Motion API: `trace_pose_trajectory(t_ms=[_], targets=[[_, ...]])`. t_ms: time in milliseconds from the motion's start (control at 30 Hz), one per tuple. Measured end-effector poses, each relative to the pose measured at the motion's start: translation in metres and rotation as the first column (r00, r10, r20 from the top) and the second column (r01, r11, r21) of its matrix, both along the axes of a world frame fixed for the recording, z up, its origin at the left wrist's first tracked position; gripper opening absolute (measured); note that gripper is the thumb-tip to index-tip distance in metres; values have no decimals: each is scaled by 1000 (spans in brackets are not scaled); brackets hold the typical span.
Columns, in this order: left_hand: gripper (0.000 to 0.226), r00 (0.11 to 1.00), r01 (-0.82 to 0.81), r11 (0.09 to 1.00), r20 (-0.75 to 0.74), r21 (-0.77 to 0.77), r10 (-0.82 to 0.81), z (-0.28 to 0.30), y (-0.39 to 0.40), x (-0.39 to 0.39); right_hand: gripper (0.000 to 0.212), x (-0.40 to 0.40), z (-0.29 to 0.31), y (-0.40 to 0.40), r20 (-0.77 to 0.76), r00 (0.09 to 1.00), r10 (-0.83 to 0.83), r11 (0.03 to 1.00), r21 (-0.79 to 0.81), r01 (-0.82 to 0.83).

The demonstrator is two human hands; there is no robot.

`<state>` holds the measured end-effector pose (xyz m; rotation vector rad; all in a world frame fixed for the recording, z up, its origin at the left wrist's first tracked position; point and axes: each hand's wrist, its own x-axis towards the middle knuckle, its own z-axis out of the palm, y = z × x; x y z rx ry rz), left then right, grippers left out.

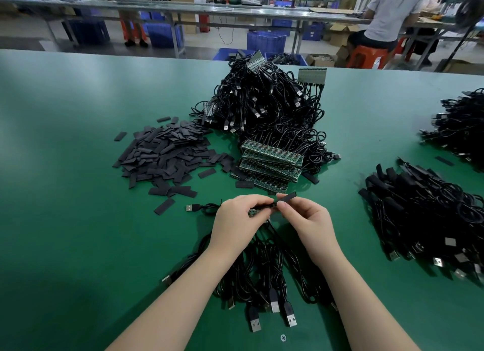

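Your left grip [237,218] holds a circuit board [255,212] while your right grip [306,219] pinches a black sleeve [286,198] at its end.

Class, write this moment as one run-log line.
left hand: holds small circuit board | right hand: pinches black sleeve | USB cables: on green table below hands

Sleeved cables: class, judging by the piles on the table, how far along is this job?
Done: the pile of sleeved cables on the right. In hand: the right hand pinches a black sleeve at the board the left hand holds. Left: the big heap of bare cables and the loose sleeves; probably most remains.
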<state>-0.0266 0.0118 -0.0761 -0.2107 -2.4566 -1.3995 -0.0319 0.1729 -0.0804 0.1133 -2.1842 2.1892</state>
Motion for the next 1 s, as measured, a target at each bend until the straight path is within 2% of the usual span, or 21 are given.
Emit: trace_pose_trajectory(t_ms=[200,400,733,1000], targets=[[18,1000,-26,1000,-17,0,26,0,-1,-1,7,0,1,-2,-6,999,-32,996,79,32],[13,998,-41,999,-43,-18,40,-2,0,0,10,2,2,-3,-23,998,-66,993,93,68],[13,994,-53,998,-96,15,54,-3,-1,1,21,1,3,-5,-24,999,-22,992,123,25],[14,996,-43,997,-74,59,47,-2,0,1,15,2,4,-7,-43,999,-28,992,120,33]])
